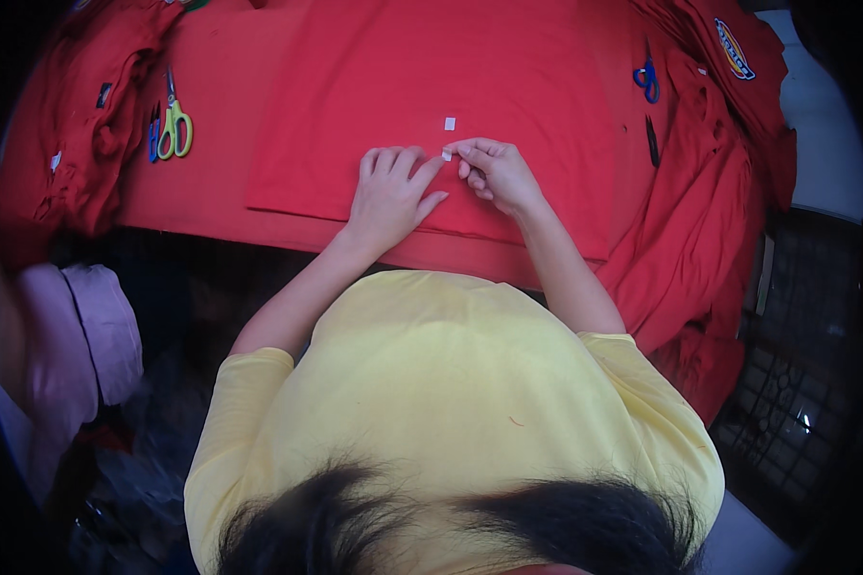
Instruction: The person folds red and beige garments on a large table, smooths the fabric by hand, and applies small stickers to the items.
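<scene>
Where the left of the frame curves into darkness, a heap of red clothes (pixel 77 158) lies on the edge of the table, and below it, at the middle left, hangs a mauve cloth (pixel 105 331). To the right of the heap, at the upper left, there are scissors with yellow handles (pixel 183 129), blades pointing up, and just beside them a blue-handled tool (pixel 153 139). The tabletop (pixel 216 96) is covered in red, almost the same colour as the work on it.

At the upper centre is this work: a red garment (pixel 422 67), spread flat, with soft wrinkles and its lower edge near the front of the table. The left hand (pixel 388 192) rests on it, palm down, fingers spread a little. Two small things stand out on the red — a white square (pixel 450 124), lying flat, and under it a small white piece (pixel 446 156), which the right hand (pixel 497 175) pinches between thumb and forefinger, the left forefinger very near.

At the upper right lie blue-handled scissors (pixel 648 83) and, lower, a slim black tool (pixel 652 142); then more red garments (pixel 705 182) fall over the side. Beyond them, at the right edge, are a pale surface (pixel 825 125) and a dark grid (pixel 786 422).
</scene>
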A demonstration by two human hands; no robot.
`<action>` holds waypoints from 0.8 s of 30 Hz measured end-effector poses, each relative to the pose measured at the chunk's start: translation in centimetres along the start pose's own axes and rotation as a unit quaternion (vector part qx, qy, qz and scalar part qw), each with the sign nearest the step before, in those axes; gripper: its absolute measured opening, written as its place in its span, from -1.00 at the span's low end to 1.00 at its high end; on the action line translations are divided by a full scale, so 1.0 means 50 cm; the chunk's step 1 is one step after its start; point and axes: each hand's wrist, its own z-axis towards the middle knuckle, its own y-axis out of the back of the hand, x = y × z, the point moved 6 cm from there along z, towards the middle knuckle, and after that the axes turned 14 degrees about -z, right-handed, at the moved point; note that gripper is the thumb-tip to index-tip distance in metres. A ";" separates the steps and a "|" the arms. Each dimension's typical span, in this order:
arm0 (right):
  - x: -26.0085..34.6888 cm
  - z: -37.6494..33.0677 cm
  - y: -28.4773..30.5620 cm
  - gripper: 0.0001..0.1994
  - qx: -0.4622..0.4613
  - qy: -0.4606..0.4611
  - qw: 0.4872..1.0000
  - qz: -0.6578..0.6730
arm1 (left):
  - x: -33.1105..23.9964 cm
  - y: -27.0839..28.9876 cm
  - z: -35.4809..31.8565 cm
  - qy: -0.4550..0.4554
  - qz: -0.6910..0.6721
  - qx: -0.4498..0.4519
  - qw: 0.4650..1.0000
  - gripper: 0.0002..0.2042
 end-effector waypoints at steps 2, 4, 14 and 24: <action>-0.001 0.004 0.001 -0.79 0.005 -0.002 1.000 -0.006 | -0.006 -0.004 0.000 -0.007 0.018 -0.008 1.000 -0.54; -0.001 0.007 0.002 -0.78 0.010 -0.006 1.000 -0.013 | -0.007 -0.007 -0.001 -0.010 0.033 -0.009 0.999 -0.54; -0.009 0.004 0.014 -0.79 0.073 -0.038 0.988 0.131 | -0.001 -0.004 -0.005 0.004 0.005 -0.023 1.000 -0.52; -0.007 0.014 0.012 -0.77 0.066 -0.018 0.997 -0.022 | -0.009 -0.007 -0.009 -0.013 0.028 -0.023 0.999 -0.55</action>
